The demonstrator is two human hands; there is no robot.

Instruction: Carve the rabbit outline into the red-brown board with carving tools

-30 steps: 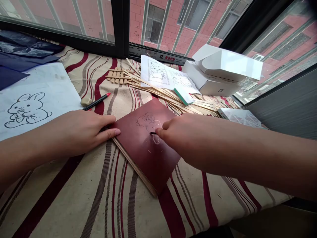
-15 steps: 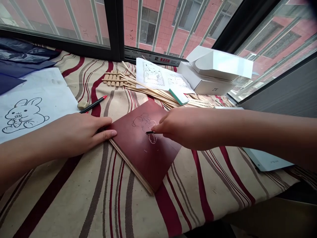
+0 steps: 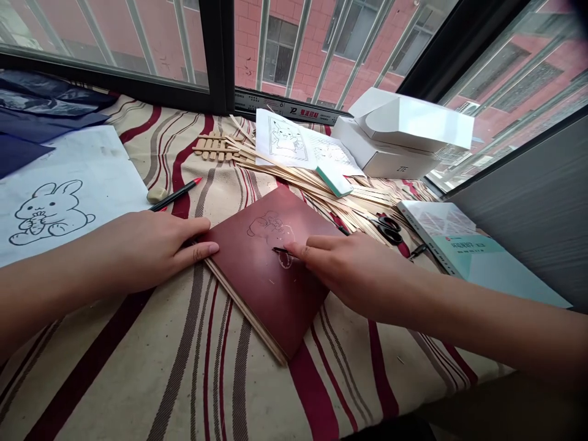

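Note:
A reddish-brown square board (image 3: 257,288) with layered wooden edges lies turned like a diamond on the striped cloth. Its face carries a faint drawn bunny figure, with pale cut lines along part of it. My left hand (image 3: 151,245) grips the board's left corner, thumb and forefinger at the edge. My right hand (image 3: 340,260) is closed around a slim carving tool (image 3: 279,250); its dark tip meets the board beside the pale lines, and its dark rear end shows behind the knuckles. The fingers hide the tool's middle and part of the drawing.
A paper with a rabbit drawing (image 3: 55,211) lies left, near a red-tipped black pen (image 3: 181,194) and a beige lump (image 3: 157,195). Behind are wooden strips (image 3: 294,174), printed sheets (image 3: 285,144) and a white box (image 3: 395,156). Scissors (image 3: 389,231) and a book (image 3: 478,251) are right.
My right forearm has swung lower, uncovering the scissors, the book and the tool's rear end. The tool tip stays near the same pale lines. My left hand keeps its place on the corner.

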